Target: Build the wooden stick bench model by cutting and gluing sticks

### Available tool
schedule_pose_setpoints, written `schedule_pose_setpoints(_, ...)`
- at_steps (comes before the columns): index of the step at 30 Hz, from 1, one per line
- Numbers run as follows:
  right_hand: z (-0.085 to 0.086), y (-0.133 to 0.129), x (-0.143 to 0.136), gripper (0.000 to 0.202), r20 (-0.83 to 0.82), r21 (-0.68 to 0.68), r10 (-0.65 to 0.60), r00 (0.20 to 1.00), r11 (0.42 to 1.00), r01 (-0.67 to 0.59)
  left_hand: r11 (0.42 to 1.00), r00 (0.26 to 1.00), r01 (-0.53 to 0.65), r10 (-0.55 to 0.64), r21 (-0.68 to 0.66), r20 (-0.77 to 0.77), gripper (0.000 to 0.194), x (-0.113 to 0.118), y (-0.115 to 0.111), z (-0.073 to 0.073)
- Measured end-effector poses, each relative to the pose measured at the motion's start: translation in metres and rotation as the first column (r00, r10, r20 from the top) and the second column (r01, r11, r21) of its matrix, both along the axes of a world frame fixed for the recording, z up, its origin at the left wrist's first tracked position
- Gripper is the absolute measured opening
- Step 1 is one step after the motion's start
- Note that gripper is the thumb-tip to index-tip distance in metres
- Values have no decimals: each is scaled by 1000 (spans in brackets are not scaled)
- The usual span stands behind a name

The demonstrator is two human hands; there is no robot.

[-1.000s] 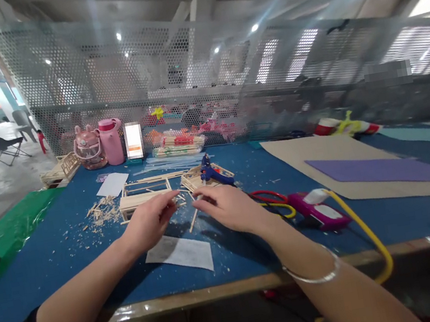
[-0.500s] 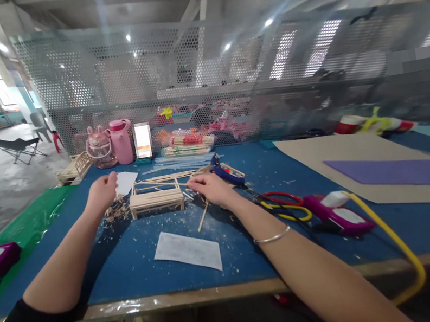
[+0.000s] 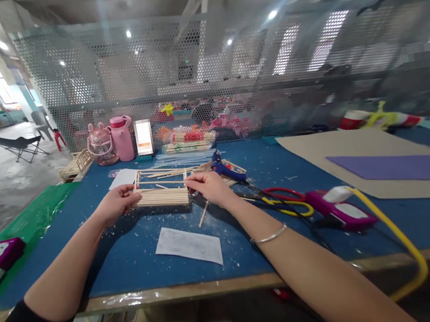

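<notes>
A small frame of pale wooden sticks (image 3: 162,196), with a slatted front part, is between my two hands on the blue table. My left hand (image 3: 120,201) has its fingers closed on the frame's left end. At the right end, my right hand (image 3: 205,185) pinches the end of a thin stick (image 3: 165,182) that runs across the frame behind the slats. A blue glue gun (image 3: 228,170) lies just beyond my right hand. One loose stick (image 3: 203,214) rests on the table below that hand.
A white paper sheet (image 3: 188,246) lies in front. To the right are scissors with yellow and red handles (image 3: 287,201), a purple power strip (image 3: 341,211) and purple foam (image 3: 406,167) on tan card. Pink bottles (image 3: 122,138) and bundled sticks (image 3: 189,140) stand or lie behind.
My left hand has moved right and down onto the frame's left end. The frame has shifted slightly right and is tilted differently. My right hand still pinches the stick.
</notes>
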State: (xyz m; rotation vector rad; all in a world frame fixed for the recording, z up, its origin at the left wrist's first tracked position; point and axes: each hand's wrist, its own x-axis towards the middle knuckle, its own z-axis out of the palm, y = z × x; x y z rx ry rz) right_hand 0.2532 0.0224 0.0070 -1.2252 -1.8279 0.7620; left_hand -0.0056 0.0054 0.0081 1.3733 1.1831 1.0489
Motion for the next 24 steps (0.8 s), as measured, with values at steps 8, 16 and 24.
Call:
schedule_pose_setpoints(8,5,-9,-3,23,98,138,-75,992,989,61,999,1000,9,-10,40,27,38,2,1,-5)
schedule_pose_setpoints(16,8,-8,1,18,268,195,-39,963,981,-15,986,998,23,-14,-166,54,33,4,-6,2)
schedule_pose_setpoints(24,10,-11,1,18,321,200,-38,946,979,-29,976,996,-26,42,-217,73,35,5,-7,5)
